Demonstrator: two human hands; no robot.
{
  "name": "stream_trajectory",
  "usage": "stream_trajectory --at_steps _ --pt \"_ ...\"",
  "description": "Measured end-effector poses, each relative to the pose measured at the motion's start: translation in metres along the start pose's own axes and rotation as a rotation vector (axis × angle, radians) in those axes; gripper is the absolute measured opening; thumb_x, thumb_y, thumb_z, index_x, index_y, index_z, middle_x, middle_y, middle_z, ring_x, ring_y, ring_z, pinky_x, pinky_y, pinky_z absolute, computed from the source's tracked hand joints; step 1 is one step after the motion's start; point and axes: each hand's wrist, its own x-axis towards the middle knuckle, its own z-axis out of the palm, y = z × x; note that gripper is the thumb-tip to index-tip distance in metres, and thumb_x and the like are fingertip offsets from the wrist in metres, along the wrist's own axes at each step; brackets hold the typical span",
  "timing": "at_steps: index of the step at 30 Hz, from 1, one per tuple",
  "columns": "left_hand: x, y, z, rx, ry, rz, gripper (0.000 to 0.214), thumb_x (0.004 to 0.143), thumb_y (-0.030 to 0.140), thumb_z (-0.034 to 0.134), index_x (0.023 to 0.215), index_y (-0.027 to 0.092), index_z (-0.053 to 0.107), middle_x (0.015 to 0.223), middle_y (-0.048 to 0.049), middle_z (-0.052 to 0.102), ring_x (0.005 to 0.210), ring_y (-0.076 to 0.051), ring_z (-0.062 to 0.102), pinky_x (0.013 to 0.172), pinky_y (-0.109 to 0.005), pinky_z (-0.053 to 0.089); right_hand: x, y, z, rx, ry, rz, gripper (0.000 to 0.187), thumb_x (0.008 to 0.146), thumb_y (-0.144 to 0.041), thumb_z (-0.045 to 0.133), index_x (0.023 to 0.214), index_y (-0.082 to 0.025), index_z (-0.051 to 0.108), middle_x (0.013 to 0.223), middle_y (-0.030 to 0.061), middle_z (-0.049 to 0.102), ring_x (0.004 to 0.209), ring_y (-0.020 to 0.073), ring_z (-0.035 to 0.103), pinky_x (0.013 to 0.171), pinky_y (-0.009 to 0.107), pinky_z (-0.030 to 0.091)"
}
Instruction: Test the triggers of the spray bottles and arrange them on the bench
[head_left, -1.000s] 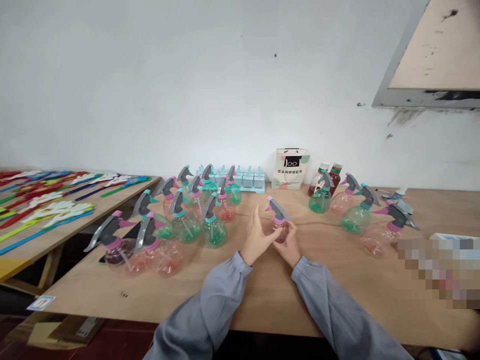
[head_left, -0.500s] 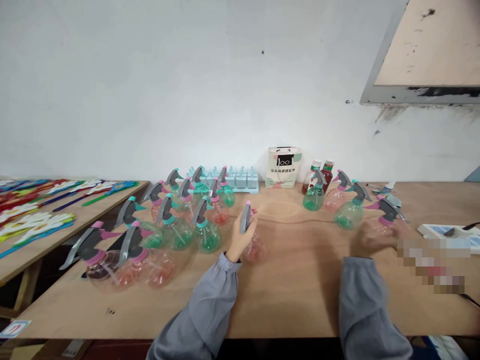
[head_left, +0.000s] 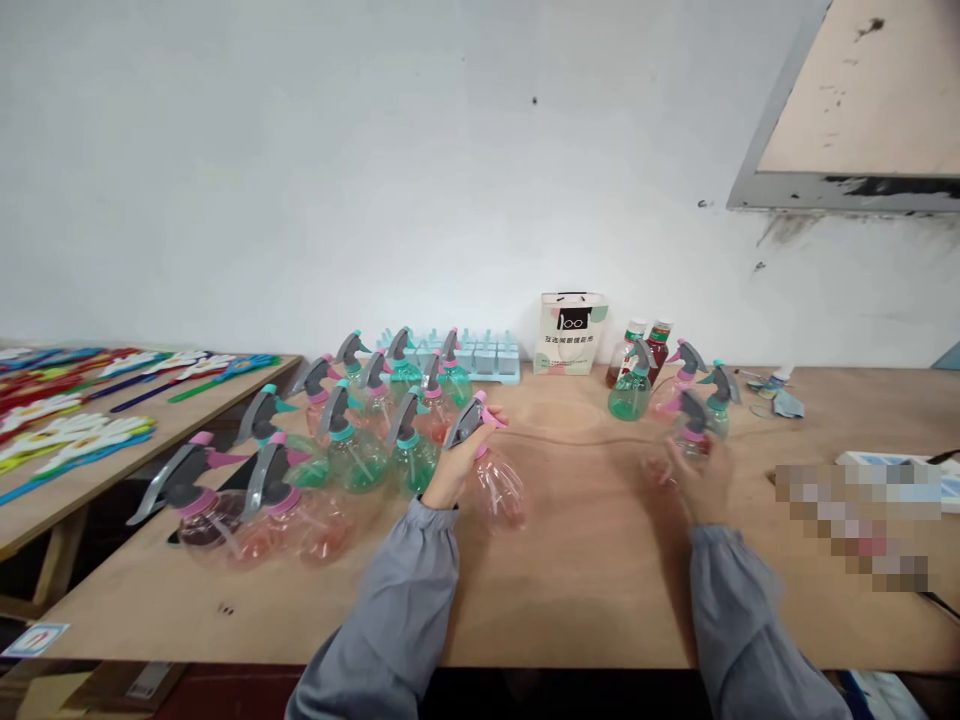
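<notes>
My left hand (head_left: 448, 472) is closed round the neck of a clear pink spray bottle (head_left: 496, 487) with a grey trigger and pink nozzle, set down on the wooden table (head_left: 577, 570) beside a group of bottles. My right hand (head_left: 699, 476) is closed on another pink spray bottle (head_left: 686, 432) with a grey trigger, held just above the table right of centre; this hand is blurred by motion. Both arms wear grey sleeves.
Several pink and green spray bottles (head_left: 352, 440) stand at the left of the table, a few more (head_left: 637, 385) at the back right. A small paper bag (head_left: 572, 333), a pale blue tray (head_left: 480, 358) and two dark bottles (head_left: 651, 345) line the wall. Coloured sticks (head_left: 75, 420) cover a side table.
My left hand carried the pink bottle leftwards and set it by the group. My right hand reached to the right, took another pink bottle and is drawing it back toward the middle.
</notes>
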Motion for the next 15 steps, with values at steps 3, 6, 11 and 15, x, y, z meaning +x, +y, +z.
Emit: stream_trajectory --at_steps 3,6,11,15 --pt "0.002 -0.003 -0.002 -0.043 -0.022 -0.031 0.034 0.07 0.037 0.076 0.097 0.018 0.069 0.09 -0.0062 0.074 0.095 -0.02 0.067 0.074 -0.027 0.05 -0.022 -0.046 0.026 0.104 -0.146 -0.035 0.066 0.071 -0.079 0.06 0.098 -0.019 0.057 0.09 0.0074 0.054 0.089 0.0262 0.053 0.085 0.048 0.047" --pt "0.002 -0.005 -0.004 -0.05 -0.054 -0.069 0.029 0.071 0.037 0.075 0.092 0.018 0.069 0.095 -0.0061 0.074 0.09 -0.019 0.067 0.066 -0.024 0.048 -0.043 -0.076 0.052 0.277 -0.269 0.014 0.061 0.074 -0.071 0.064 0.103 -0.018 0.053 0.098 0.01 0.057 0.096 0.0272 0.057 0.09 0.049 0.048" --pt "0.0 -0.003 -0.003 -0.056 -0.057 -0.136 0.025 0.068 0.037 0.076 0.08 0.017 0.067 0.086 -0.0045 0.072 0.076 -0.014 0.064 0.052 -0.019 0.041 -0.061 -0.1 0.078 0.521 -0.384 0.138 0.058 0.078 -0.06 0.067 0.113 -0.019 0.047 0.112 0.0131 0.061 0.104 0.0268 0.062 0.095 0.047 0.049" --pt "-0.001 0.002 0.002 -0.114 0.039 -0.244 0.029 0.065 0.041 0.073 0.062 0.017 0.057 0.06 0.0006 0.059 0.054 -0.009 0.054 0.041 -0.018 0.03 -0.063 -0.108 0.08 0.574 -0.419 0.159 0.055 0.078 -0.055 0.07 0.114 -0.02 0.046 0.115 0.0126 0.062 0.107 0.0259 0.062 0.099 0.047 0.048"
